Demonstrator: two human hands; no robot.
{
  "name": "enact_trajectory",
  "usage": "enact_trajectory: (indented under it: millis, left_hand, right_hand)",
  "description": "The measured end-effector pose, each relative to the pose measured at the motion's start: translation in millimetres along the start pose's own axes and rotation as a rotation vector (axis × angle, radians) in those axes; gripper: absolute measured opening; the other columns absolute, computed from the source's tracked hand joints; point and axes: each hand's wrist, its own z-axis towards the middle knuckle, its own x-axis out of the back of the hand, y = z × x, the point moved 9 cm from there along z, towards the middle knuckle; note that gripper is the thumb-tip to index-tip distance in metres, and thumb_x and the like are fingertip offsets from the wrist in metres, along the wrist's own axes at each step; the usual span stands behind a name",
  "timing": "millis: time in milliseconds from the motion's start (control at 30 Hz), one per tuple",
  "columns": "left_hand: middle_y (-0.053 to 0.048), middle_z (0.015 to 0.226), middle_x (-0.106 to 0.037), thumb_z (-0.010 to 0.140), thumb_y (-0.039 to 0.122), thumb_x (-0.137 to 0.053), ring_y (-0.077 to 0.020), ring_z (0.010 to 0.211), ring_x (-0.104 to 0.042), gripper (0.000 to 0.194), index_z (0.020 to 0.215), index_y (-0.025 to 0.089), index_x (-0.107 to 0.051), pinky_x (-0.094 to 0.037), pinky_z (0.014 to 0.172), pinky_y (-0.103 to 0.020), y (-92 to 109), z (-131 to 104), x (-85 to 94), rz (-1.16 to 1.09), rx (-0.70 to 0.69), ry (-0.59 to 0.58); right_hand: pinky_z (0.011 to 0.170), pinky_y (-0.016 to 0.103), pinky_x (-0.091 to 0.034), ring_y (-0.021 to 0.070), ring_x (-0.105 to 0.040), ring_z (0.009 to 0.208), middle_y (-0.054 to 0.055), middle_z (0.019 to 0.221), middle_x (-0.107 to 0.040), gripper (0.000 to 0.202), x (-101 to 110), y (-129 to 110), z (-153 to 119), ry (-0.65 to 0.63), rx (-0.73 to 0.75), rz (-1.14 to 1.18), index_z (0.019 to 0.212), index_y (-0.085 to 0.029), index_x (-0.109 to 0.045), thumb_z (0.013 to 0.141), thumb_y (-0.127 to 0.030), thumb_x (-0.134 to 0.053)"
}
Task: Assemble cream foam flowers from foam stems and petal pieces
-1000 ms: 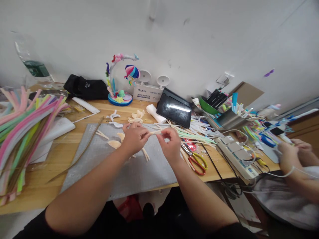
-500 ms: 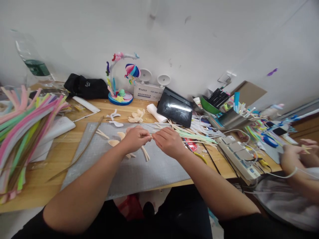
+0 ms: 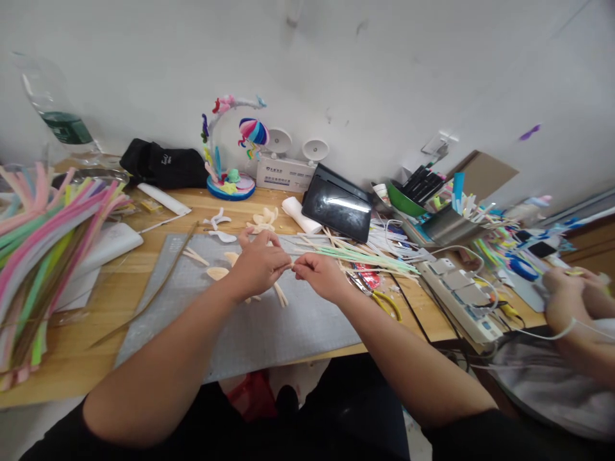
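My left hand (image 3: 263, 264) is closed in a pinch above the grey cutting mat (image 3: 298, 339), index finger raised and bent. My right hand (image 3: 319, 274) pinches from the other side, its fingertips almost meeting the left ones. Between them is a small cream piece of pipe cleaner (image 3: 291, 265), mostly covered by fingers. Under and beside my left hand lie a cream petal shape (image 3: 218, 273) and short cream pipe cleaner pieces (image 3: 280, 294). More cream petals (image 3: 264, 219) rest behind, near white curved pieces (image 3: 218, 219).
Yellow-handled pliers (image 3: 387, 304) and a bunch of pale pipe cleaners (image 3: 375, 259) lie right of my hands. A power strip (image 3: 461, 301) is farther right, near another person's hands (image 3: 571, 291). Colourful pipe cleaners (image 3: 52, 256) fill the left side. A black tablet-like device (image 3: 336, 208) leans behind.
My right hand's fingers have curled from nearly straight into a tighter pinch. The left index finger has lifted. The pliers beside the right wrist show more fully.
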Motion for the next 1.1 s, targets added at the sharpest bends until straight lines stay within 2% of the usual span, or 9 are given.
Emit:
enact_trajectory:
  millis: [133, 300, 400, 500, 600, 667, 833, 1000, 1100]
  left_hand:
    - [0.001, 0.077, -0.065, 0.076, 0.025, -0.052, -0.0239, 0.103, -0.043, 0.010, 0.072, 0.025, -0.062, -0.006, 0.094, -0.052, -5.3, 0.4, 10.3, -0.017, -0.003, 0.071]
    - [-0.009, 0.104, -0.059, 0.060, 0.040, -0.067, -0.0236, 0.096, -0.050, 0.048, 0.101, 0.018, -0.057, -0.033, 0.088, -0.040, -56.7, -12.7, 30.5, -0.470, 0.433, 0.492]
    - [-0.006, 0.083, -0.064, 0.068, 0.041, -0.058, -0.0185, 0.080, -0.056, 0.033, 0.086, 0.014, -0.063, -0.041, 0.075, -0.031, -58.3, -9.7, -7.3, -0.986, 0.535, 0.362]
    - [-0.003, 0.069, -0.063, 0.070, 0.038, -0.057, -0.0158, 0.073, -0.055, 0.026, 0.075, 0.014, -0.065, -0.041, 0.071, -0.028, -51.1, -9.8, -22.8, -1.151, 0.573, 0.298]
    - [-0.001, 0.066, -0.062, 0.071, 0.036, -0.055, -0.0148, 0.069, -0.054, 0.024, 0.072, 0.014, -0.065, -0.040, 0.068, -0.026, -54.9, -13.4, -16.0, -1.060, 0.641, 0.295]
    - [-0.001, 0.066, -0.061, 0.071, 0.036, -0.053, -0.0143, 0.068, -0.054, 0.024, 0.068, 0.014, -0.064, -0.039, 0.066, -0.025, -52.5, -11.0, -13.1, -0.933, 0.637, 0.170]
    - [0.001, 0.061, -0.057, 0.077, 0.037, -0.043, -0.0112, 0.059, -0.049, 0.032, 0.061, 0.015, -0.060, -0.035, 0.058, -0.023, -32.8, -2.8, -22.3, -0.728, 0.477, -0.167]
    - [0.003, 0.050, -0.050, 0.077, 0.035, -0.043, -0.0097, 0.051, -0.044, 0.032, 0.056, 0.015, -0.056, -0.031, 0.053, -0.022, -40.3, -3.4, -22.6, -0.493, 0.543, -0.103]
    - [0.003, 0.051, -0.051, 0.078, 0.034, -0.043, -0.0093, 0.050, -0.044, 0.032, 0.058, 0.015, -0.058, -0.031, 0.053, -0.022, -40.5, -3.4, -26.6, -0.455, 0.557, -0.121]
  right_hand:
    - [0.050, 0.021, -0.035, 0.0072, -0.044, 0.048, -0.004, 0.050, -0.051, 0.013, -10.7, 17.3, 1.8, 0.051, -0.107, 0.400, 0.062, -0.016, -0.053, 0.069, -0.026, -0.053]
    - [0.057, 0.022, -0.039, 0.0070, -0.047, 0.053, -0.004, 0.056, -0.052, 0.014, -0.9, 19.0, 0.4, 0.451, -0.044, 0.720, 0.067, -0.016, -0.055, 0.069, -0.029, -0.056]
    - [0.058, 0.023, -0.040, 0.0075, -0.048, 0.056, -0.004, 0.059, -0.052, 0.015, -12.8, 8.4, 2.2, 0.507, 0.024, 0.826, 0.067, -0.016, -0.054, 0.071, -0.031, -0.056]
    - [0.061, 0.024, -0.041, 0.0083, -0.049, 0.059, -0.002, 0.066, -0.055, 0.016, -20.8, -4.6, 7.8, 0.433, 0.108, 0.732, 0.064, -0.016, -0.055, 0.071, -0.031, -0.056]
    - [0.064, 0.025, -0.040, 0.0096, -0.049, 0.062, -0.001, 0.064, -0.056, 0.014, -6.0, -10.6, 13.5, 0.426, 0.190, 0.517, 0.065, -0.016, -0.058, 0.070, -0.030, -0.058]
    - [0.062, 0.024, -0.041, 0.0095, -0.049, 0.062, -0.001, 0.066, -0.056, 0.016, 10.4, -8.2, 19.8, 0.448, 0.210, 0.538, 0.071, -0.017, -0.059, 0.070, -0.033, -0.058]
    - [0.048, 0.022, -0.039, 0.0080, -0.045, 0.049, -0.002, 0.057, -0.053, 0.024, 7.1, -10.5, 42.8, 0.141, 0.175, 0.632, 0.070, -0.017, -0.059, 0.070, -0.040, -0.056]
    - [0.051, 0.023, -0.039, 0.0091, -0.045, 0.050, -0.002, 0.051, -0.049, 0.027, 26.4, 2.8, 32.6, 0.444, 0.146, 0.317, 0.059, -0.017, -0.055, 0.072, -0.040, -0.054]
    - [0.047, 0.022, -0.038, 0.0086, -0.046, 0.047, -0.002, 0.051, -0.049, 0.028, 15.5, 17.8, 36.2, 0.381, 0.114, 0.492, 0.059, -0.017, -0.052, 0.071, -0.043, -0.054]
